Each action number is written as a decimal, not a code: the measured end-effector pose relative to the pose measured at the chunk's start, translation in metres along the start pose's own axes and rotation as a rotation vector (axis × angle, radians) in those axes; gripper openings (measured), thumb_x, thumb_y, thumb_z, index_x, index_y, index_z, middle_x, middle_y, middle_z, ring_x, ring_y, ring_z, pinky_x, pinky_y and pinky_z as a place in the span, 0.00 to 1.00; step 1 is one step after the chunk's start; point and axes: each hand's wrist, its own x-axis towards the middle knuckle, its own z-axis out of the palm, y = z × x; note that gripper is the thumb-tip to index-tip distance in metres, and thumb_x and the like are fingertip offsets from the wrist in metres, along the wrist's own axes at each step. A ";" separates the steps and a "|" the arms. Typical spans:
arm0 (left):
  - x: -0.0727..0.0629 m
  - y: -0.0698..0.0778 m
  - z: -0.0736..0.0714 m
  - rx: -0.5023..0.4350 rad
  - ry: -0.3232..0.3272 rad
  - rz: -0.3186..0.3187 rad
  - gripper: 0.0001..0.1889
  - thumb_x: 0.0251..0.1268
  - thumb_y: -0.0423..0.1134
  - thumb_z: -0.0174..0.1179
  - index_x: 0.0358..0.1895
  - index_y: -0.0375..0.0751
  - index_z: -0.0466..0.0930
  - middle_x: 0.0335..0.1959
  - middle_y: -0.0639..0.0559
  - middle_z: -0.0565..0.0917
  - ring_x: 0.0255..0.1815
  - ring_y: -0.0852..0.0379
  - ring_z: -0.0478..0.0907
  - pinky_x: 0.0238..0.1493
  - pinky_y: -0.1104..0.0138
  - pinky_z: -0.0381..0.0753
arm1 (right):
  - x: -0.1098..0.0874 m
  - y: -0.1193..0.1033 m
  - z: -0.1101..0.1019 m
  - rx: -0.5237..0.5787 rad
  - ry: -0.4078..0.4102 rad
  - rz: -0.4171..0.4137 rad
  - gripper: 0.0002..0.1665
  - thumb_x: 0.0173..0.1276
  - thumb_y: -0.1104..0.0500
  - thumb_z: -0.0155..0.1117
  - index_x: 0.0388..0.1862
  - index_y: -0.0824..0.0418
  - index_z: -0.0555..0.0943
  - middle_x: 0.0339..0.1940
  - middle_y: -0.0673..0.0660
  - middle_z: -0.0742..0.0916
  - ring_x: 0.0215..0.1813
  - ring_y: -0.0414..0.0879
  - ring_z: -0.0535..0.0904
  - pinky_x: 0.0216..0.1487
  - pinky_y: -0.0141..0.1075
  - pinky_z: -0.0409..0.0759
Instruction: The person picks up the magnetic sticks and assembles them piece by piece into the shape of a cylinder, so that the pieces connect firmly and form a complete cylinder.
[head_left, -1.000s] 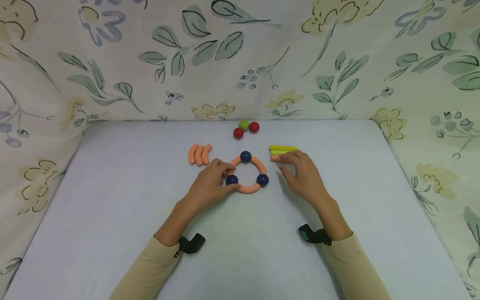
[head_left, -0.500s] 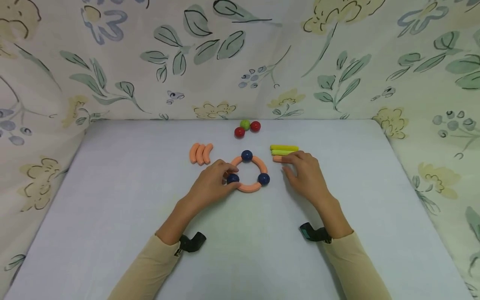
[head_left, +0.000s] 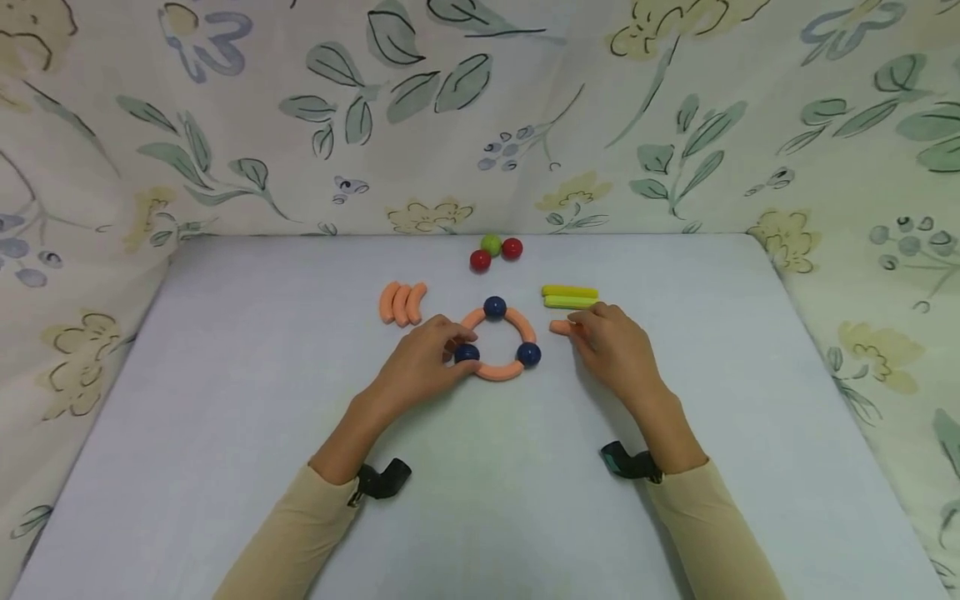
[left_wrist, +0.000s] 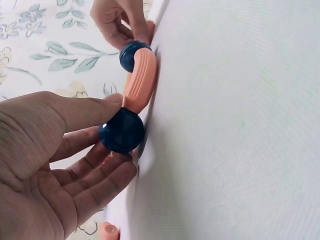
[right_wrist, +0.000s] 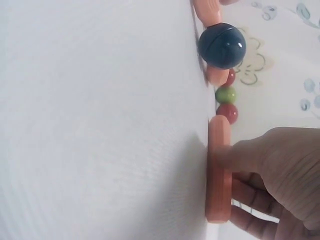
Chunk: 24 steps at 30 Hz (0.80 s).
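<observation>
On the white table, three blue balls and three curved orange sticks form a ring. At the ring's left, my left hand holds a blue ball between thumb and fingers. Other blue balls sit at the ring's top and right. My right hand pinches a straight orange stick, thumb on one side and fingers on the other. In the head view, its left end sticks out past the fingertips, right of the ring.
Three curved orange sticks lie side by side left of the ring. Two red balls and a green ball are near the table's back edge. Yellow and yellow-green sticks lie beyond my right hand. Floral cloth hangs behind the table.
My right hand has closed its thumb and fingers on the straight orange stick and drawn it slightly toward me, away from the yellow ones. My left hand stays on its ball.
</observation>
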 end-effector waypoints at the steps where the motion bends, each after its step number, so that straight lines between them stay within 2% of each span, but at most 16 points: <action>1: 0.000 0.000 -0.001 -0.005 -0.003 0.000 0.21 0.67 0.44 0.74 0.60 0.43 0.86 0.52 0.47 0.84 0.51 0.52 0.84 0.55 0.58 0.86 | 0.000 -0.001 0.000 -0.007 -0.007 0.000 0.16 0.72 0.62 0.72 0.57 0.65 0.88 0.47 0.63 0.89 0.48 0.58 0.84 0.50 0.51 0.88; 6: -0.001 -0.002 -0.002 -0.008 -0.015 -0.002 0.22 0.68 0.44 0.74 0.61 0.43 0.85 0.52 0.48 0.84 0.52 0.52 0.84 0.57 0.58 0.85 | -0.001 -0.006 0.000 -0.041 -0.032 -0.021 0.14 0.73 0.62 0.72 0.55 0.62 0.89 0.48 0.63 0.90 0.49 0.58 0.84 0.50 0.51 0.88; 10: 0.001 -0.002 -0.003 0.008 -0.021 -0.005 0.22 0.68 0.45 0.74 0.62 0.43 0.86 0.52 0.48 0.84 0.51 0.53 0.83 0.54 0.59 0.84 | -0.001 -0.010 -0.002 -0.049 -0.027 -0.042 0.16 0.72 0.61 0.73 0.57 0.60 0.88 0.48 0.61 0.90 0.48 0.57 0.86 0.50 0.51 0.88; 15: 0.003 0.000 -0.002 0.025 -0.020 0.002 0.20 0.67 0.44 0.75 0.59 0.44 0.87 0.51 0.48 0.84 0.48 0.54 0.81 0.50 0.61 0.82 | -0.001 -0.016 -0.006 0.015 0.041 -0.083 0.20 0.72 0.58 0.74 0.61 0.61 0.86 0.46 0.59 0.90 0.43 0.52 0.84 0.42 0.47 0.88; 19: 0.001 -0.001 -0.002 0.013 -0.029 -0.010 0.20 0.69 0.46 0.73 0.60 0.44 0.87 0.52 0.48 0.83 0.50 0.54 0.82 0.53 0.60 0.83 | 0.000 -0.021 -0.007 0.072 0.089 -0.132 0.21 0.70 0.59 0.75 0.61 0.62 0.86 0.50 0.59 0.89 0.41 0.51 0.83 0.39 0.45 0.86; 24: 0.000 -0.001 -0.001 -0.012 -0.030 -0.037 0.19 0.70 0.47 0.72 0.61 0.47 0.87 0.52 0.50 0.83 0.51 0.54 0.82 0.55 0.59 0.83 | 0.003 -0.035 -0.009 0.206 0.089 -0.185 0.20 0.72 0.60 0.74 0.61 0.60 0.86 0.52 0.58 0.88 0.43 0.50 0.85 0.41 0.43 0.86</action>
